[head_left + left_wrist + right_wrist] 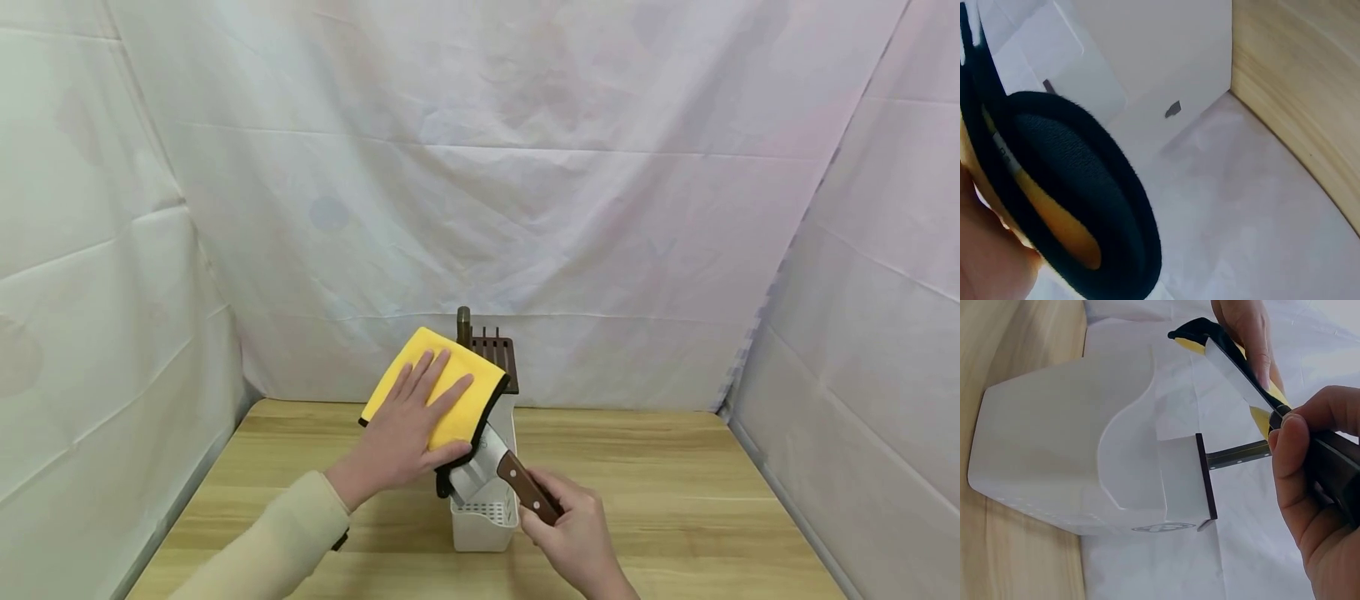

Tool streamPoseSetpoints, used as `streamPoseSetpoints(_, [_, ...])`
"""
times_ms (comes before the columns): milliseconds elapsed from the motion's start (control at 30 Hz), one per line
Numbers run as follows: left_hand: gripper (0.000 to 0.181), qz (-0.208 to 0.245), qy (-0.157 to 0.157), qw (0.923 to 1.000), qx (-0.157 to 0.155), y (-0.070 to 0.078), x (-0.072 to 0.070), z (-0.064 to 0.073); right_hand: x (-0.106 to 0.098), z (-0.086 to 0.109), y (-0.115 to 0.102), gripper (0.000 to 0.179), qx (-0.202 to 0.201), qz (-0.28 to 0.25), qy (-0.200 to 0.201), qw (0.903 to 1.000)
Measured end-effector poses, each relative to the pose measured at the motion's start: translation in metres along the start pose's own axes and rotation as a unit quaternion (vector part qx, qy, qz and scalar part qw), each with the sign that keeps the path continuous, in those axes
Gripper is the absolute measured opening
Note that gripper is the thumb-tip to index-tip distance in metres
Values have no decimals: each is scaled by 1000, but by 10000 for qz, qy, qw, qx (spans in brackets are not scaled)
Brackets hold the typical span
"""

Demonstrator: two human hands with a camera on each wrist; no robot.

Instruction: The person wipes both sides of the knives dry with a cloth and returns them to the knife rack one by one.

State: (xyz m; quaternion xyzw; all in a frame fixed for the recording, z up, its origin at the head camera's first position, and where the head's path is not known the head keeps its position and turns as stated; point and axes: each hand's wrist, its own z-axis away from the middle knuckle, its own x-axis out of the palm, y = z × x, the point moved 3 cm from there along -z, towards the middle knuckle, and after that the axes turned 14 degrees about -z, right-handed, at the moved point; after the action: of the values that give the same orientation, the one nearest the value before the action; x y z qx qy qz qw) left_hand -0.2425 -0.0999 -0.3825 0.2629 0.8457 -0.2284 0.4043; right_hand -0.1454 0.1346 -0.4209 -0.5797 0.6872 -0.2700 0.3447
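Flat on a folded yellow cloth with black edging (480,379) rests my left hand (405,433), fingers straight and spread. Under the cloth's lower right side shows the bright blade of a cleaver (491,447); the rest of the blade is covered. My right hand (577,533) grips its brown riveted wooden handle (525,486). In the right wrist view the cloth (1261,420) lies along both faces of the blade. The left wrist view shows the cloth's dark fold (1079,156) close up.
Behind the cloth stands a white knife holder (483,535) with a brown slotted top (513,360). Another knife (1238,455) is upright in it. The wooden table (637,467) spreads on both sides, with white sheet walls (480,208) around it.
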Motion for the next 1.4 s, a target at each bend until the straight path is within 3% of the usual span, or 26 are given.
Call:
streamPoseSetpoints(233, [82, -169, -334, 9993, -43, -8, -9, -2, -3, -1, -2, 45, -615, 412, -53, 9972])
streamPoseSetpoints(400, [80, -343, -485, 9982, 83, -6, -12, -3, -4, -1, -4, 46, -750, 479, -117, 9960])
streamPoseSetpoints(733, [80, -678, -77, 9952, 706, 20, -16, -1, -3, -5, -7, 48, -776, 492, -247, 9955])
streamPoseSetpoints(933, [78, -946, 19, 9914, 906, 31, -19, -1, -3, -6, -9, 49, -714, 562, -357, 9952])
streamPoseSetpoints(1267, [76, -1173, -24, 9875, 1050, 23, -20, -9, -4, -7, -13, 51, -1205, 531, -560, 9897])
streamPoseSetpoints(1400, [75, -1254, 115, 9855, 1138, 20, -22, -10, -4, -7, -14, 51, -1326, 635, -566, 9875])
